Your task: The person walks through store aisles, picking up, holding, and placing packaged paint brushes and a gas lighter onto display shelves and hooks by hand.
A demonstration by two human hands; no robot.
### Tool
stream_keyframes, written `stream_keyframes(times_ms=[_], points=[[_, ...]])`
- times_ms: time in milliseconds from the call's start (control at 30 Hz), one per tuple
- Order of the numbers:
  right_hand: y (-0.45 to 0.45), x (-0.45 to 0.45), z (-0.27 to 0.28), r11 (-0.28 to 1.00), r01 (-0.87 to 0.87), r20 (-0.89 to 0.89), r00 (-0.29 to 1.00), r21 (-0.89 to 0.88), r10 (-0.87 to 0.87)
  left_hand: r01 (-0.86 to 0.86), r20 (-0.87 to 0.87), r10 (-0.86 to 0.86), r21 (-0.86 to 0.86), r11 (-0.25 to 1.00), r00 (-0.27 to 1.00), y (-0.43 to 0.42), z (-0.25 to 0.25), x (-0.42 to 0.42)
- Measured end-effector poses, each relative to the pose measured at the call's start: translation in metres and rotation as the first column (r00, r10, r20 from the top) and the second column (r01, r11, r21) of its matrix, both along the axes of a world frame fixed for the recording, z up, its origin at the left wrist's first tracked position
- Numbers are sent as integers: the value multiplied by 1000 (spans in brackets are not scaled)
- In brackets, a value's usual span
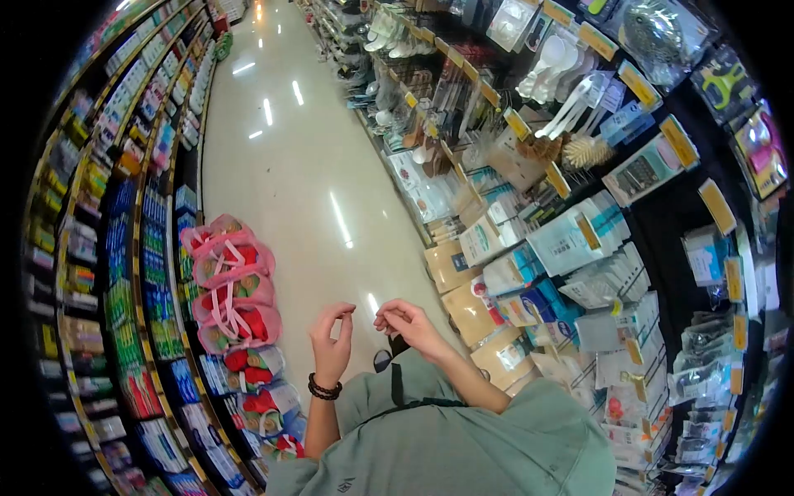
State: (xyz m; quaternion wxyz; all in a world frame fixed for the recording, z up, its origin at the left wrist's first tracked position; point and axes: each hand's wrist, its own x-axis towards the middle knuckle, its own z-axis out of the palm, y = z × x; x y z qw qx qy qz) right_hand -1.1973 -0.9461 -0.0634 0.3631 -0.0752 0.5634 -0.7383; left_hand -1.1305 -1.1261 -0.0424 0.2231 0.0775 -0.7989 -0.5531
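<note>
My left hand is raised in front of my body, its fingers curved and its thumb apart from them. A dark beaded bracelet circles that wrist. Across a small gap, my right hand is held at the same height with loosely bent fingers. Nothing shows in either hand, and neither touches the goods on the shelves. Behind them lies the shiny pale floor. Below is my grey-green shirt with a dark strap on it.
Pink bags with red items stand along the left shelf's foot. Boxed goods fill that shelf. To my right hang packaged utensils, brushes and flat packets on hooks with yellow price tags. The aisle runs ahead between both sides.
</note>
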Motion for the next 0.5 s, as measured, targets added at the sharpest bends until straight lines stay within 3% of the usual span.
stream_keyframes(times_ms=[167, 500], points=[[-44, -114, -23, 998, 64, -37, 997, -11, -65, 113, 37, -113, 12, 994, 993, -21, -26, -110], [-109, -368, -36, 973, 227, 67, 972, -45, -224, 248, 106, -250, 30, 968, 963, -81, -18, -345]])
